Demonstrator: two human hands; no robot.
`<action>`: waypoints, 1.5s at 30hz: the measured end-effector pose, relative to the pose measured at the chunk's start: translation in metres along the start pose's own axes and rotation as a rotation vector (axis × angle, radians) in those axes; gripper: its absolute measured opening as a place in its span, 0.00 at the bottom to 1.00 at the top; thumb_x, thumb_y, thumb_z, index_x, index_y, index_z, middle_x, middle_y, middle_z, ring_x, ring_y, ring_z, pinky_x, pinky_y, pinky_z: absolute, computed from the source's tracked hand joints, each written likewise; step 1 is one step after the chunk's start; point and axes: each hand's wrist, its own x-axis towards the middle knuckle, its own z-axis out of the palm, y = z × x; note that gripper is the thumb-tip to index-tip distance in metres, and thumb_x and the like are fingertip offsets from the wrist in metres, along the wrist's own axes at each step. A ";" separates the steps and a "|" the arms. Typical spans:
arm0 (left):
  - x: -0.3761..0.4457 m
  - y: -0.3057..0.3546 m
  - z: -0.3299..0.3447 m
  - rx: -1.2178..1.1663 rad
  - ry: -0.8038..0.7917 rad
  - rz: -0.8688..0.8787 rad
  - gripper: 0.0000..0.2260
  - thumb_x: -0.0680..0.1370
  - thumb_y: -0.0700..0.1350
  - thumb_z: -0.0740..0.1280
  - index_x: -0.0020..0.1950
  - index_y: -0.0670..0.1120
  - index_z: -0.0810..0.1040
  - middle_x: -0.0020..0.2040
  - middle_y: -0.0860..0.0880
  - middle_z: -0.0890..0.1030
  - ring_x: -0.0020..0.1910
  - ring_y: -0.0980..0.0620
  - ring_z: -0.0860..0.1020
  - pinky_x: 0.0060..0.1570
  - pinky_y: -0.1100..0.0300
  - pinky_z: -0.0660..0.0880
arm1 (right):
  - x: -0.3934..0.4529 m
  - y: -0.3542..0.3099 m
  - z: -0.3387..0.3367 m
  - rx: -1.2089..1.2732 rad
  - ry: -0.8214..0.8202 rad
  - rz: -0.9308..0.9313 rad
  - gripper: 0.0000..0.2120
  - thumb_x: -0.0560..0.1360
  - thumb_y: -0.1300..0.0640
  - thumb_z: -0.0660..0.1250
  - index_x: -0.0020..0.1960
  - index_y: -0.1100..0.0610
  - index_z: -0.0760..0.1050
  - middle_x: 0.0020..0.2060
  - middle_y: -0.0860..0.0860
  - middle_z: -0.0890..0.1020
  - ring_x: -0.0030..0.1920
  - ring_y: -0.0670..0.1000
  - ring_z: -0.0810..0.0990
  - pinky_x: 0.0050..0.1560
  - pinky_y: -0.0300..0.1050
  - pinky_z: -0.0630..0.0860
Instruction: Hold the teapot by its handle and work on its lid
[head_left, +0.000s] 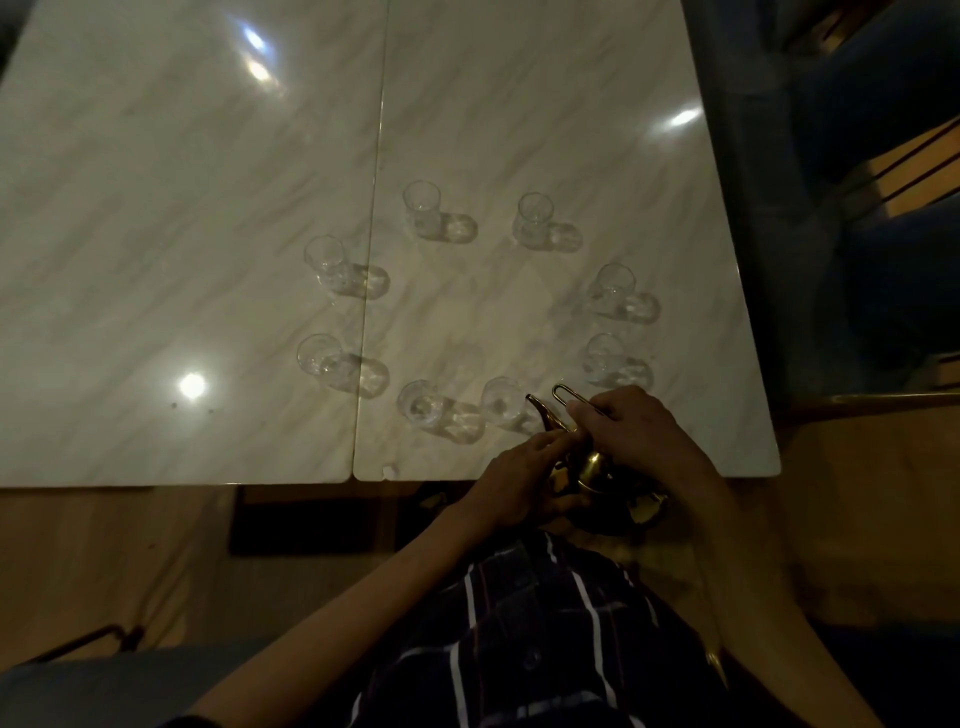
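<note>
At the tabletop's (260, 457) near edge, right hand (636, 431) grips the brass pot's (592, 467) handle, left hand (514, 478) curls round its body, spout beside the nearest glass (501, 400) — pouring looks imminent, needing a steady tilt.

Your hands, left (511, 480) and right (641, 431), hold a brass pot (592, 470) at the worktop (156, 208) edge, spout near a glass (501, 402).

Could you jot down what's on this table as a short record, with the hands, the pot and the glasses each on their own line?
Table: pale marbled top, seam down the middle
Glasses: eight clear small glasses set in a ring
Pot: brass pot at the near edge, spout by the nearest glass
Right hand: right hand grips the pot's wire handle
Left hand: left hand holds the pot's body
</note>
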 end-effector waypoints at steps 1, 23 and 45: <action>0.000 -0.001 0.000 -0.001 -0.002 0.000 0.36 0.73 0.59 0.72 0.77 0.57 0.61 0.72 0.49 0.70 0.63 0.47 0.77 0.54 0.48 0.79 | 0.000 0.000 0.000 0.005 -0.001 0.001 0.23 0.79 0.44 0.61 0.36 0.60 0.80 0.28 0.51 0.77 0.31 0.48 0.77 0.35 0.43 0.71; 0.004 -0.016 -0.010 0.014 -0.102 0.032 0.35 0.74 0.56 0.72 0.77 0.56 0.59 0.74 0.47 0.69 0.63 0.45 0.77 0.56 0.47 0.78 | 0.006 -0.003 0.011 0.033 0.013 0.099 0.24 0.78 0.43 0.62 0.37 0.62 0.80 0.32 0.57 0.81 0.32 0.50 0.77 0.37 0.45 0.72; -0.005 -0.045 -0.009 0.029 -0.190 0.002 0.30 0.78 0.53 0.68 0.77 0.57 0.60 0.76 0.47 0.63 0.67 0.44 0.73 0.59 0.45 0.77 | 0.001 -0.003 0.046 0.174 -0.008 0.185 0.20 0.79 0.44 0.61 0.36 0.54 0.80 0.27 0.47 0.79 0.29 0.45 0.78 0.34 0.40 0.71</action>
